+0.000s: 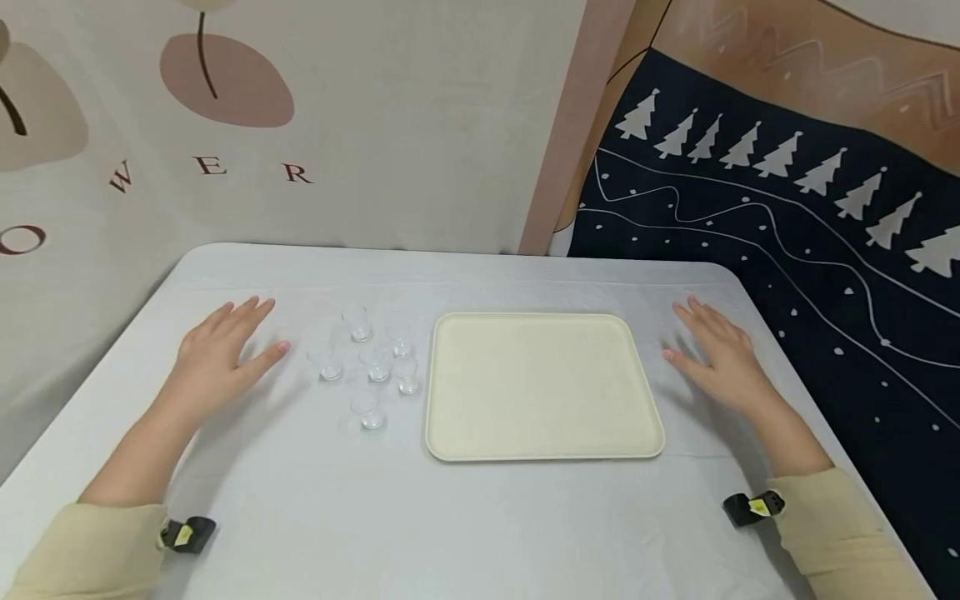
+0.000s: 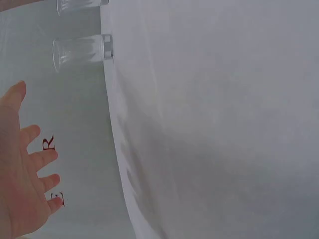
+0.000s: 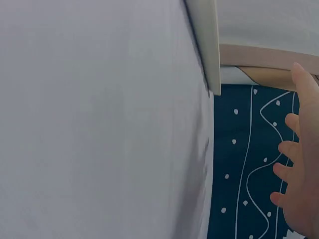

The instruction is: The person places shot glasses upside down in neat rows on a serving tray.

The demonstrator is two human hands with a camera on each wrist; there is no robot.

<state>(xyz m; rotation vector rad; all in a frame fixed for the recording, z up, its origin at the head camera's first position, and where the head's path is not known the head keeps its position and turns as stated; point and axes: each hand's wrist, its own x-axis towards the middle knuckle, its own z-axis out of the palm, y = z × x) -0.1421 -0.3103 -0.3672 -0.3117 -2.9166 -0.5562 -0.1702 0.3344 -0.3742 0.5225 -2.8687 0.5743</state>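
Several small clear shot glasses stand upright in a loose group left of the tray, among them a back glass (image 1: 360, 325), a left glass (image 1: 328, 363) and a front glass (image 1: 369, 412). A cream rectangular tray (image 1: 545, 387) lies flat beside them with nothing on it. My left hand (image 1: 217, 358) hovers over the cloth left of the glasses, fingers spread, holding nothing. To the tray's right, my right hand (image 1: 716, 358) is held likewise, apart from everything. In the left wrist view a clear glass (image 2: 82, 51) shows beyond the thumb.
A white cloth covers the table (image 1: 525, 525), whose rounded far edge meets a beige printed curtain (image 1: 420, 125). A dark cloth with white trees (image 1: 750, 225) hangs along the right side. Black wrist cameras (image 1: 189, 534) sit at both sleeves.
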